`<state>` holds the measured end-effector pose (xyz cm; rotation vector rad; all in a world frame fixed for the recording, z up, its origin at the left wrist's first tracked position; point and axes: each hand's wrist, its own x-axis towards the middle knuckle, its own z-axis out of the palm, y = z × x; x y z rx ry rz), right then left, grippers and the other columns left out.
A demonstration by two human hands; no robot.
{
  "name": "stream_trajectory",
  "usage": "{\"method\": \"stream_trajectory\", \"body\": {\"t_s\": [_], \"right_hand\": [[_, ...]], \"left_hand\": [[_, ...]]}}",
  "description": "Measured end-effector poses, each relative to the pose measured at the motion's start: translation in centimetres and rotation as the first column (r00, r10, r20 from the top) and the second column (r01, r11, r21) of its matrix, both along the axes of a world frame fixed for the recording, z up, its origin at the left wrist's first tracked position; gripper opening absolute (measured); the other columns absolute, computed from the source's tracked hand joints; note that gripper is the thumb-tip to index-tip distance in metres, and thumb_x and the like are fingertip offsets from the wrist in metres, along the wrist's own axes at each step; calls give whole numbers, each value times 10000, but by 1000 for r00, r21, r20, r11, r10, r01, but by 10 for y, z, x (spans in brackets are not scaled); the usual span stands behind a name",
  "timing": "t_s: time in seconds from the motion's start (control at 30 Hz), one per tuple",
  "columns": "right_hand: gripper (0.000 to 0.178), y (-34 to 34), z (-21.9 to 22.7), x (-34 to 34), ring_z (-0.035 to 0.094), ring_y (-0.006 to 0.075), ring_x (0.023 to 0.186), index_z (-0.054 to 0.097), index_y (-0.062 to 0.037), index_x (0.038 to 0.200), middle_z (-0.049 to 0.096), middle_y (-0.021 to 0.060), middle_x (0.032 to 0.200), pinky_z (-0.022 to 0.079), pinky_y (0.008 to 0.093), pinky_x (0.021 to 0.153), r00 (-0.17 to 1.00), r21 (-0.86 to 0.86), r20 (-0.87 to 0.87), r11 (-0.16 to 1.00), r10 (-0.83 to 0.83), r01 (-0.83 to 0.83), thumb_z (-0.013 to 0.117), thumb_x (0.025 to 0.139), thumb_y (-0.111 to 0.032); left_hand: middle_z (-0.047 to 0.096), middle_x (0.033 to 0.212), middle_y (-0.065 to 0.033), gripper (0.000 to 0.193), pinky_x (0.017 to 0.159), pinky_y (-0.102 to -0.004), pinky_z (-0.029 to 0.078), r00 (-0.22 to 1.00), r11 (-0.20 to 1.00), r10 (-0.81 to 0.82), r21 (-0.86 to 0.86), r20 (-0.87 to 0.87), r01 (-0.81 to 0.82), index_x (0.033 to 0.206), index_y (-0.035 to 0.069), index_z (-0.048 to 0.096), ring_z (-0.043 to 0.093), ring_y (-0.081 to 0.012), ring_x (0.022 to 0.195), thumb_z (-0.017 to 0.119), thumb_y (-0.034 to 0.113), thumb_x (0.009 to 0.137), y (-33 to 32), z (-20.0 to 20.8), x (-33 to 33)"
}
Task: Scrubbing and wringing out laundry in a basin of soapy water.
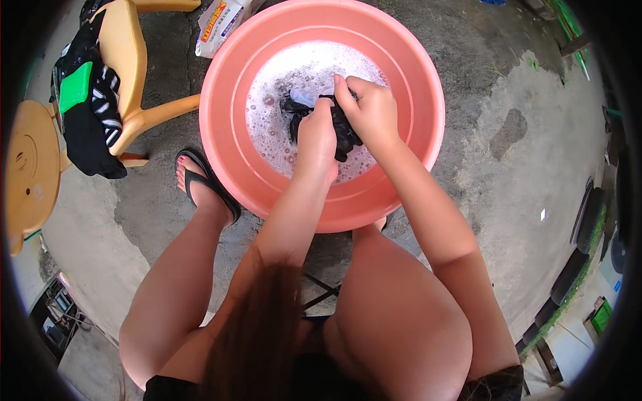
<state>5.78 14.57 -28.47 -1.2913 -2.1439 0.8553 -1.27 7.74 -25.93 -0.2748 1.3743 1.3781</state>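
A wide pink plastic basin (224,120) stands on the ground before me, with foamy, soapy water (274,73) in it. Over the suds, both my hands grip a bunched, wet black cloth (344,137), whose exact kind I cannot make out. My left hand (317,137) is closed around its left side, thumb on top. Close beside it, my right hand (371,110) is closed on the upper right part, thumb pointing up. A pale bluish piece of cloth (304,97) shows just behind my left hand, at the water.
To the left stands a yellow plastic chair (127,47), with black clothing (93,144) and a bright green block (75,87) on it. Behind the basin lies a white printed bag (221,27). Black planters (568,281) line the right edge. My sandalled foot (200,184) rests by the basin's left.
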Motion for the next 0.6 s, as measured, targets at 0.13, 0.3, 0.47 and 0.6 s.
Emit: {"method": "stream_trajectory", "body": {"t_s": [0.13, 0.3, 0.47, 0.6], "right_hand": [[347, -31, 27, 1, 566, 324, 530, 580, -54, 617, 578, 137, 598, 432, 407, 479, 979, -16, -202, 999, 41, -45, 596, 867, -294], [326, -66, 29, -4, 604, 315, 555, 639, -67, 646, 612, 139, 622, 467, 414, 502, 931, -54, -271, 961, 245, -269, 576, 853, -311], [360, -60, 22, 11, 564, 350, 521, 612, -33, 623, 577, 180, 589, 447, 419, 500, 968, -87, -246, 993, 56, -79, 589, 850, -311], [318, -77, 37, 24, 594, 336, 549, 645, -50, 642, 610, 157, 615, 468, 425, 513, 944, -28, -317, 994, 93, -107, 591, 834, -297]], "left_hand": [[579, 838, -20, 246, 566, -298, 470, 994, 997, 66, 52, -90, -62, 965, 78, 566, 573, -116, 748, 478, 307, 958, -8, 3, -2], [594, 856, -37, 277, 625, -310, 487, 993, 969, 100, 233, -60, -83, 961, 69, 576, 592, -138, 783, 462, 321, 955, -55, -41, -23], [624, 899, -42, 271, 684, -328, 526, 994, 995, -4, 94, -109, 14, 1004, 73, 558, 636, -145, 809, 435, 312, 968, -57, -5, 2], [574, 810, -31, 203, 601, -309, 464, 990, 990, 106, 106, -96, -95, 907, 77, 567, 570, -128, 732, 514, 274, 908, -52, 1, 13]]}}
